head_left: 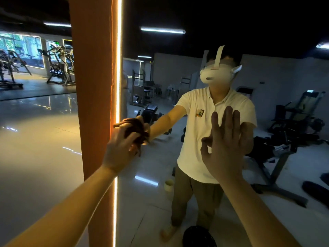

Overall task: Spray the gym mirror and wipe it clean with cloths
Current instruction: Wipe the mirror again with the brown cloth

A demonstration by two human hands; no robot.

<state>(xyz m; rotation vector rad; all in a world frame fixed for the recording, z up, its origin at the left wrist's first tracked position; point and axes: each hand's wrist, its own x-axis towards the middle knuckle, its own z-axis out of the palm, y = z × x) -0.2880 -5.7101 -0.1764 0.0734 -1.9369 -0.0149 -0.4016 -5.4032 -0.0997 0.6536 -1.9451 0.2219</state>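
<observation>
Gym floor point(35, 139): glossy pale tiles are seen at far left, with ceiling lights reflected in them; exercise machines stand well beyond.
Pillar point(92, 86): a tall orange column with a matt, slightly rough face is seen beside the mirror.
Light strip point(118, 68): a thin bright vertical line is set along the pillar's edge, where the glass begins.
Left hand point(119, 150): it is reached forward, its fingers point(122, 124) curled around a dark cloth.
Cloth point(136, 127): a dark, crumpled, soft-looking bundle is pressed against the glass just beside the light strip.
Mirror point(160, 175): a smooth, flat, reflective pane fills the right side; the person in a pale shirt and a white headset is reflected in it, with gym equipment behind.
Right hand point(226, 147): it is raised near the glass, empty, three fingers straight and spread, thumb and forefinger bent toward each other; contact with the glass cannot be told.
Spray bottle: none is identified with certainty.
Risk, smears: fingerprints could be left on the glass if the bare right palm is laid on it.
Risk, missed edge: a strip beside the light could be left unwiped, since the bunched cloth covers little area.
Risk, streaks: dim light may hide residue.
</observation>
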